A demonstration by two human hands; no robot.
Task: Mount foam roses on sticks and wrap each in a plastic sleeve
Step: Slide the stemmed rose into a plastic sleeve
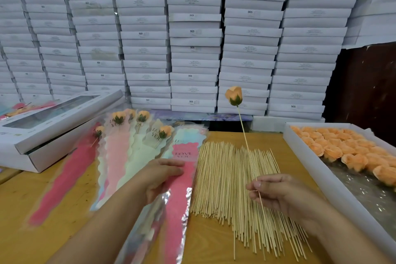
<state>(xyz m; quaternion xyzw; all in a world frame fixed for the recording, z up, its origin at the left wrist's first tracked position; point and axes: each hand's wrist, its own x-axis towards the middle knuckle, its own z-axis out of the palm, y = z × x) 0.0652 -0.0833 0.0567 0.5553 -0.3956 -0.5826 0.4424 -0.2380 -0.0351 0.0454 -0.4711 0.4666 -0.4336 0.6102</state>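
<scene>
A big wall of white boxes (194,34) is piled up behind the wooden table (216,240). On the right side of the table sits a long white tray (317,169) full of orange foam roses (342,150). On the left side lies an open white box with a see-through lid (57,111). In the middle is a wide heap of thin sticks (225,180). Next to the heap, plastic sleeves (120,152) are spread out like a fan, and some have roses inside. The left hand (162,176) lies flat on the pink sleeve (182,178), fingers straight and close together. The right hand (276,193) pinches one stick (244,133) between thumb and fingers. That stick points up, with an orange rose (234,95) stuck on its top, high over the heap.
</scene>
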